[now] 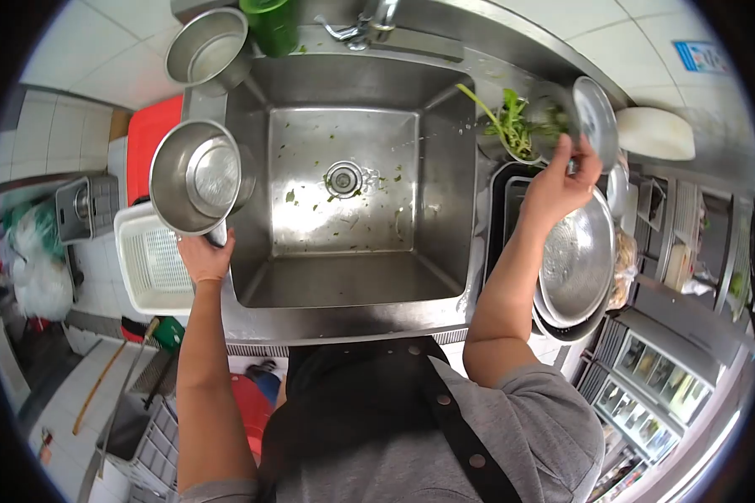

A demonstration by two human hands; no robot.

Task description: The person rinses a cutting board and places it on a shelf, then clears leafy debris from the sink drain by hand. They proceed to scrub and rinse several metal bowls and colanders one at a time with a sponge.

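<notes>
My left hand point(201, 256) is closed round the handle of a metal saucepan point(172, 180), which is tilted so its inside faces up at the sink's left rim. On the right side, my right hand point(569, 172) has its fingers curled at a small round metal pot point(596, 121). That pot is tipped sideways beside a container of leafy greens point(512, 130), and its near wall is blurred. Between my hands lies the steel sink point(344, 281), with green scraps and a drain point(344, 179) at its bottom.
Another metal pot point(208, 54) and a green container point(270, 25) stand behind left, near the faucet point(356, 32). A red board point(153, 134) and white basket point(155, 260) sit left. Stacked metal bowls point(575, 264) are by my right forearm.
</notes>
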